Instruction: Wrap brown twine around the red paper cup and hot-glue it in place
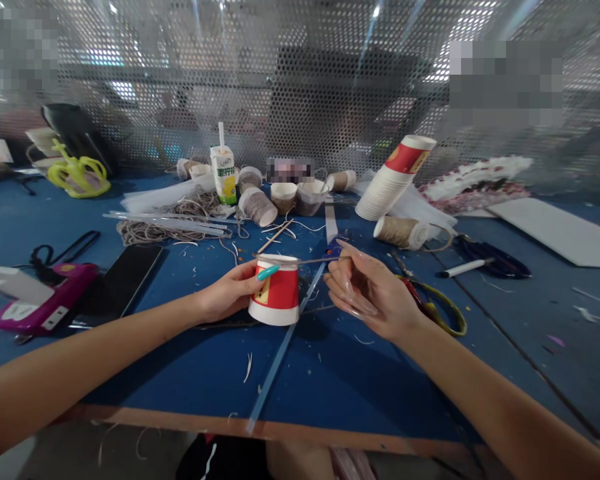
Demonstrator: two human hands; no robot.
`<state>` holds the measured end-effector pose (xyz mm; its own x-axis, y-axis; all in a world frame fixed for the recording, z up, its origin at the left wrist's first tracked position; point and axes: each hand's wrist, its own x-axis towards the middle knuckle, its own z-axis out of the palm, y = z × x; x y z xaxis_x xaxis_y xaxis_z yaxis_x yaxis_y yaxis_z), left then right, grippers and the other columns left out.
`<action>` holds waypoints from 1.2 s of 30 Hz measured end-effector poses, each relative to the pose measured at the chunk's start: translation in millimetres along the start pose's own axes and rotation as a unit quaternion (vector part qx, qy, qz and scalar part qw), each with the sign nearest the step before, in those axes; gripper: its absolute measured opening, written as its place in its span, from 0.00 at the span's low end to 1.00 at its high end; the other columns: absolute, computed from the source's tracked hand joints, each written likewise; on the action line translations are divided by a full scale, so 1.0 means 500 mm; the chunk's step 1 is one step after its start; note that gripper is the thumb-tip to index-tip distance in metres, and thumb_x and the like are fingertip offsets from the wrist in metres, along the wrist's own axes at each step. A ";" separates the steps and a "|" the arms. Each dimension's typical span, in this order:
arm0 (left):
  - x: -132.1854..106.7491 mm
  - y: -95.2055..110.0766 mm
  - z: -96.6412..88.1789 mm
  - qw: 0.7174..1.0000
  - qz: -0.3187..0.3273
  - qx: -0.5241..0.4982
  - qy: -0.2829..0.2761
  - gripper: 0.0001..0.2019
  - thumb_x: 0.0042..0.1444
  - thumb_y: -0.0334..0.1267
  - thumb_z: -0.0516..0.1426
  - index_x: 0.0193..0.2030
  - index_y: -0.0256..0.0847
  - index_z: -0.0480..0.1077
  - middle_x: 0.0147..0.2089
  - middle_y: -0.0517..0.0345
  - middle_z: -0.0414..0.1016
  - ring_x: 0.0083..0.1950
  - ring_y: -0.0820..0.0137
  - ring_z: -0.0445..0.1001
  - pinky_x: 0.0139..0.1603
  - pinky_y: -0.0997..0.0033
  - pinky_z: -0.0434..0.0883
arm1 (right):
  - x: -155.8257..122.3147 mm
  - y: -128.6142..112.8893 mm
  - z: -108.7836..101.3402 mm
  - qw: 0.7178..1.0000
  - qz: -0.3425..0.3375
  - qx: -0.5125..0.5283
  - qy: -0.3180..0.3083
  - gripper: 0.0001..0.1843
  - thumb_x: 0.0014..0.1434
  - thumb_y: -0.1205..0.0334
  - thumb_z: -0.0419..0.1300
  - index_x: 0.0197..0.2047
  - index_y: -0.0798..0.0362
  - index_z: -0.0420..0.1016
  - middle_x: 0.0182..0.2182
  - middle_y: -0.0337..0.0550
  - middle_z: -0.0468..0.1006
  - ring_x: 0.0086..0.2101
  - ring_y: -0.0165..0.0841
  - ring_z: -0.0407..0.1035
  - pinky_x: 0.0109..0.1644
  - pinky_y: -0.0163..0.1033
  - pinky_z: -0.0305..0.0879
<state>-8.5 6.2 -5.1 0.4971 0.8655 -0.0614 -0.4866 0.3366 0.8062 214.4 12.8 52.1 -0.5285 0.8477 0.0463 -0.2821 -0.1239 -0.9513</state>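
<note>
One red-labelled paper cup (286,295) gripped in left hand (231,291), cord (314,261) pinched in right hand (373,290), green-lettered carton (224,176) behind

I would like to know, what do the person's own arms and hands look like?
Both arms are bare as far as they show, with no sleeves or watch in view. The left hand has a long turquoise thumbnail. The right hand has long, glossy nails. Neither wears a glove.

held cup (289,293): smooth paper | taut cord (315,261): matt, fibrous-looking | tabletop (180,380): smooth, mostly matt | screen (180,87): perforated metal, shiny | phone (125,280): glossy, glass-like face | thin stick (276,236): matt wood | rods (180,225): smooth, translucent plastic
</note>
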 end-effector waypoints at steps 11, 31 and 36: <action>-0.008 0.004 -0.011 0.999 -0.031 0.006 -0.028 0.21 0.46 0.51 0.65 0.44 0.40 0.75 0.40 0.50 0.81 0.42 0.60 0.78 0.44 0.63 0.70 | 0.005 0.012 -0.003 1.000 0.009 -0.016 0.024 0.23 0.59 0.50 0.58 0.16 0.52 0.67 0.10 0.30 0.57 0.11 0.21 0.46 0.16 0.32 0.46; -0.008 0.008 -0.014 1.000 -0.021 0.002 0.009 0.19 0.44 0.49 0.63 0.38 0.36 0.78 0.33 0.49 0.81 0.39 0.56 0.78 0.45 0.58 0.69 | -0.006 0.022 0.001 1.000 -0.006 -0.030 0.002 0.19 0.58 0.54 0.58 0.19 0.53 0.68 0.12 0.32 0.64 0.12 0.23 0.54 0.16 0.31 0.48; -0.009 0.011 -0.006 1.000 -0.023 -0.005 0.019 0.19 0.39 0.50 0.65 0.34 0.38 0.78 0.34 0.51 0.81 0.39 0.56 0.78 0.43 0.59 0.70 | -0.003 0.028 -0.004 0.998 0.005 -0.056 0.017 0.19 0.58 0.54 0.59 0.19 0.53 0.68 0.11 0.33 0.65 0.11 0.22 0.53 0.15 0.31 0.46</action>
<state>-15.8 5.5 -2.1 0.4919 0.8622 -0.1210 -0.4708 0.3803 0.7961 213.0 11.0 38.0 -0.5019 0.8645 0.0285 -0.1843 -0.0747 -0.9800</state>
